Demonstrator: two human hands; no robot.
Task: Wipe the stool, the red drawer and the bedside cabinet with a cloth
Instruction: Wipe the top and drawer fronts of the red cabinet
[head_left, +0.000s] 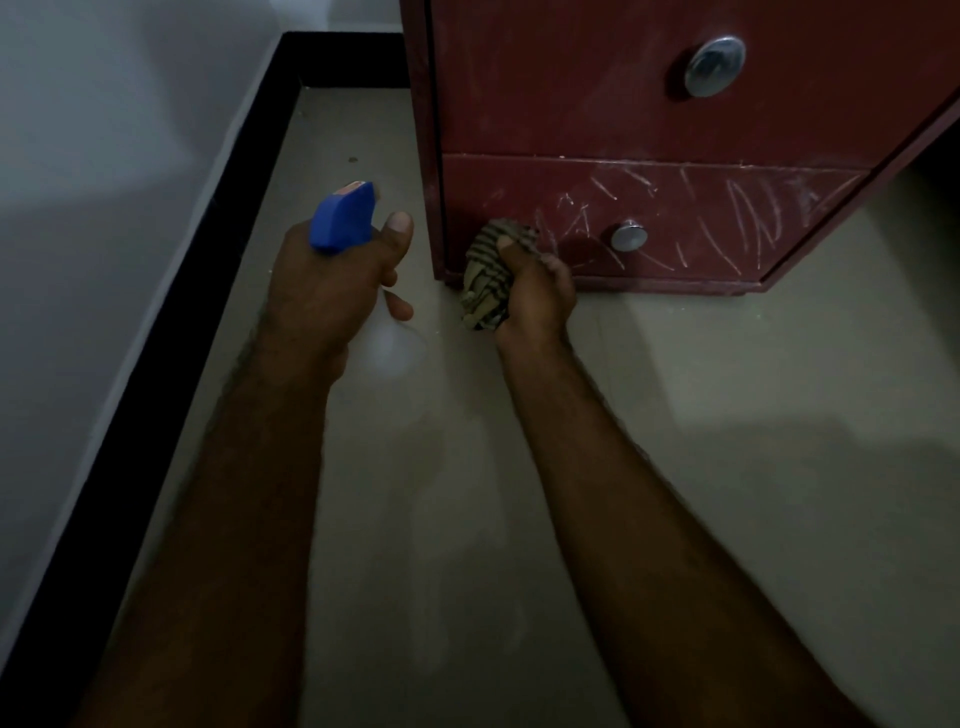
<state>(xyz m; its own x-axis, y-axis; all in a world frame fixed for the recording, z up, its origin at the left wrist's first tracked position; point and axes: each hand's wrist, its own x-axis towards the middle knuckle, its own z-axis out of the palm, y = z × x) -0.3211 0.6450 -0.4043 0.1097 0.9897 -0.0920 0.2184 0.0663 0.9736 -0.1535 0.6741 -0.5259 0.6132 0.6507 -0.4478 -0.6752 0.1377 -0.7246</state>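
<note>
A dark red bedside cabinet (571, 104) stands on the floor at the upper right. Its lower red drawer (701, 223) carries white chalk-like scribbles and a round metal knob (629, 236). My right hand (537, 299) grips a bunched striped cloth (488, 280) and holds it against the drawer's lower left corner. My left hand (332, 280) holds a spray bottle with a blue trigger head (343, 215); its pale body (389, 343) shows below my fingers. The bottle is left of the cabinet, nozzle pointing up and away.
A second, larger knob (714, 66) sits on the upper drawer front. A white wall with a black skirting (218, 218) runs along the left. The beige tiled floor (753, 389) spreads below and to the right of the cabinet. No stool is in view.
</note>
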